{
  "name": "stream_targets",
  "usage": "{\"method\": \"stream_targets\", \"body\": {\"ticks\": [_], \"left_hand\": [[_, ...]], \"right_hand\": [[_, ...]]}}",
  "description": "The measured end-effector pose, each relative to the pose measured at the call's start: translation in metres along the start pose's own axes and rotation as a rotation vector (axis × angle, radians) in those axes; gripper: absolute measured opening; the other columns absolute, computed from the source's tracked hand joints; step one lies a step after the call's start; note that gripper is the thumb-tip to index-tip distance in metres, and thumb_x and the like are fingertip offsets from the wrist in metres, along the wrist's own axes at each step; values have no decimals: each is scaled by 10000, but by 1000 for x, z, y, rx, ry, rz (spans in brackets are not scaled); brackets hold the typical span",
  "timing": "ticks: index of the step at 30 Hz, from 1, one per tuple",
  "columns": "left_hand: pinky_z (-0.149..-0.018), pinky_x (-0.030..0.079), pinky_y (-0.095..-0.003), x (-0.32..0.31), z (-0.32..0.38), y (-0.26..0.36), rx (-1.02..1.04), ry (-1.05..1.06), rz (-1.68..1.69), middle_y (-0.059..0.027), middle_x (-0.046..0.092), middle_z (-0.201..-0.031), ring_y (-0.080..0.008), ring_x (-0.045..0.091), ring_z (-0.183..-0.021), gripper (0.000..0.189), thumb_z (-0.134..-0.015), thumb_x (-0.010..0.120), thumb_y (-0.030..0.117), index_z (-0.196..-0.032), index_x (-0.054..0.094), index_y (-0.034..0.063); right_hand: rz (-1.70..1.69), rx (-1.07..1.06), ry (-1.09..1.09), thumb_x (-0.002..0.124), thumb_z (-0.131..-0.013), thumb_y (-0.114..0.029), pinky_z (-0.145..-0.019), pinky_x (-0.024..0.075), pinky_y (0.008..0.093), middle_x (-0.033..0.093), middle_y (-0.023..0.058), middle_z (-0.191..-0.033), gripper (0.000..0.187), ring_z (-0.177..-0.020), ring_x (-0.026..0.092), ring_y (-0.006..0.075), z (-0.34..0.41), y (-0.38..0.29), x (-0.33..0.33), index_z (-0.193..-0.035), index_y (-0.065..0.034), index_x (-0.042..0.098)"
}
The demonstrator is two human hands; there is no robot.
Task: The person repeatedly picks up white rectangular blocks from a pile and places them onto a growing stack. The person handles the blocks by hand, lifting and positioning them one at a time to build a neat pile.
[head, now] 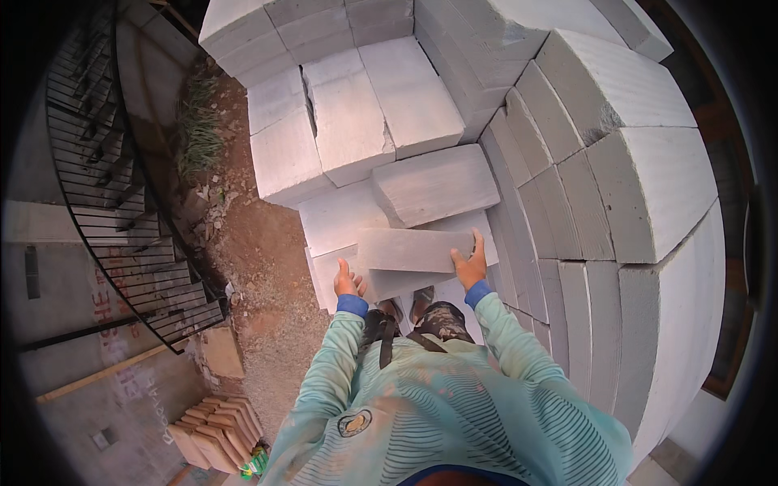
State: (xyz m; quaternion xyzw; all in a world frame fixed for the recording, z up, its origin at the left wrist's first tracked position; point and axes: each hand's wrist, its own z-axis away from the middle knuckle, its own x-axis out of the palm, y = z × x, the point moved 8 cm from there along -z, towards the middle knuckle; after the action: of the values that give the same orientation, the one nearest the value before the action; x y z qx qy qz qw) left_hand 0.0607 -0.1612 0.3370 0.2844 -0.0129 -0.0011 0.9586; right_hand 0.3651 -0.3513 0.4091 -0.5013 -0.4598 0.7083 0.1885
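A pale lightweight concrete block [419, 250] lies crosswise before me, above my feet, its long face turned up and its left end slightly blurred. My right hand [469, 261] grips its right end, thumb on the near side and fingers over the end. Beside the near left corner is my left hand [351, 280], thumb raised and clear of the block, fingers loosely spread. Whether those fingertips brush the block is hard to see. Just beyond, another block [437, 185] rests at a slant on the lower layer of blocks [343, 215].
Stacked blocks rise in a tall wall [583, 200] close on my right and in steps [377, 109] ahead. To the left the stack drops to bare ground [261, 255]. A black metal railing [130, 182] and a pile of tan slabs [216, 431] stand farther left.
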Motion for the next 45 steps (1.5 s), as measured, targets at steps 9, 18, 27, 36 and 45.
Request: {"method": "stream_targets", "body": {"ticks": [9, 18, 27, 36, 45], "left_hand": [[-1135, 338, -418, 64, -92, 50, 397, -541, -161, -107, 494, -1493, -222, 471, -1341, 658, -1009, 451, 554, -1434, 505, 55], [-787, 522, -346, -21, -64, 14, 42, -249, 209, -62, 701, -937, -222, 661, -868, 315, -887, 590, 315, -993, 696, 37], [-905, 536, -407, -101, -75, 57, 37, -90, 483, -145, 693, -1126, -304, 670, -997, 485, -933, 528, 411, -1150, 655, -3], [-996, 498, -399, -126, -147, 70, 181, -44, 275, -140, 607, -1318, -268, 599, -1177, 601, -989, 546, 492, -1372, 549, 28], [-959, 460, -328, -105, -174, 81, 245, 6, 93, -131, 681, -1174, -236, 627, -1086, 617, -983, 563, 511, -1255, 645, -37]], "right_hand": [[-961, 666, 115, 530, -973, -607, -1048, 405, 368, 553, 111, -1380, 764, -1229, 534, 228, 36, 51, 37, -1424, 7, 477], [-591, 653, -16, 502, -998, -576, -1037, 407, 363, 593, 133, -1318, 674, -1186, 555, 242, 66, -17, 60, -1354, -6, 548], [101, 368, -480, 393, -934, -690, -1101, 347, 431, 566, 279, -1358, 825, -1334, 475, 403, 7, -74, 199, -1359, -2, 557], [334, 91, -595, 519, -956, -517, -1130, 351, 417, 477, 270, -1459, 681, -1366, 446, 384, 7, -105, 273, -1421, -20, 498], [-566, 775, -363, 666, -915, -354, -1064, 435, 429, 510, 248, -1417, 680, -1268, 542, 353, 75, -16, 234, -1416, 56, 459]]}}
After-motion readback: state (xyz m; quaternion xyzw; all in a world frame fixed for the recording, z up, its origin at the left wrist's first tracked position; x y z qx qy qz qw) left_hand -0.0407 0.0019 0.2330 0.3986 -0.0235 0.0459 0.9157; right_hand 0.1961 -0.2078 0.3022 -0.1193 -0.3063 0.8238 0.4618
